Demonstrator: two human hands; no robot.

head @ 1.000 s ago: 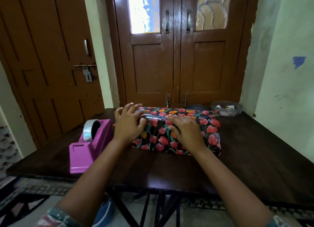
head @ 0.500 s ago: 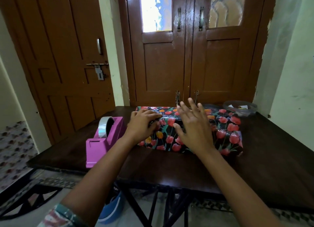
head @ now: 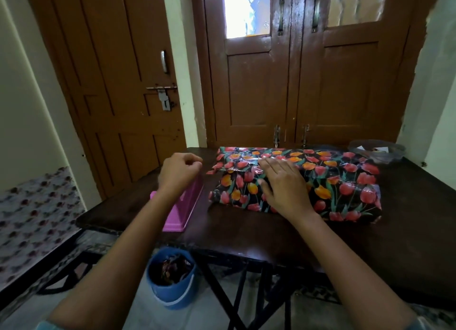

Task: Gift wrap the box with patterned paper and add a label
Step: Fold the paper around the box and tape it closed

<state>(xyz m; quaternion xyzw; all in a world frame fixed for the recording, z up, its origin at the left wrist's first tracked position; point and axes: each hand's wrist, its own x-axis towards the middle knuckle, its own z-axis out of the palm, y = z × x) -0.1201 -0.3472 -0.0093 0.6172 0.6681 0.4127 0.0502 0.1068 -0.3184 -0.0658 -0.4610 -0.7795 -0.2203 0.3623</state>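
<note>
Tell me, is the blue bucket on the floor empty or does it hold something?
Not empty. The blue bucket holds crumpled dark and reddish scraps, visible through its open top. What they are, I cannot tell.

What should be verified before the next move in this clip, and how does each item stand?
1. The right hand presses flat on the wrapped box, holding the fold down: ok.
2. The left hand is over the pink tape dispenser: ok.
3. Tape end pinched in the left hand: cannot tell; the fingers are curled, but no tape shows.
4. Left end of the wrapped box closed: not ok; a paper flap sticks out.
5. A label on the wrapped box: not ok; none on the visible faces.
</note>
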